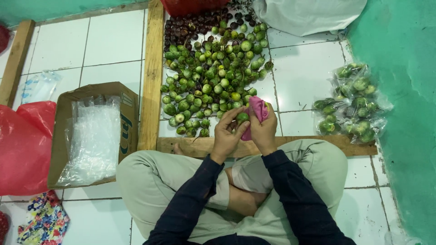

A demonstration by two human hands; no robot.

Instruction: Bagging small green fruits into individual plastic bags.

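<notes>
Both hands meet over the lap edge, each grip closed on something. The left hand [227, 134] pinches a small round green fruit [242, 118] between thumb and fingertips, and the right hand [264, 131] is wrapped around a pink cloth [257, 110] that presses against the same fruit. Fruit and cloth sit just above a wooden plank [200, 145] that runs across in front of the crossed legs.

Beyond the plank, on the white tiled floor [113, 41], lies a broad heap of green fruits [211, 77], with a patch of darker, brownish ones [190, 25] at its far end. A second wooden plank [152, 72] stands along the heap's left side. To the right, well apart from the hands, several clear plastic bags filled with green fruits [354, 102] lie near the green wall [399, 54]. A white sack [309, 16] rests at the top, beside the heap.

On the left, a cardboard box [61, 131] holds a stack of clear plastic bags [93, 140]. A red plastic bag [22, 145] lies just beside the box, and a flowered cloth [43, 222] lies near the person's left knee.

The person sits cross-legged in pale trousers and dark sleeves.
</notes>
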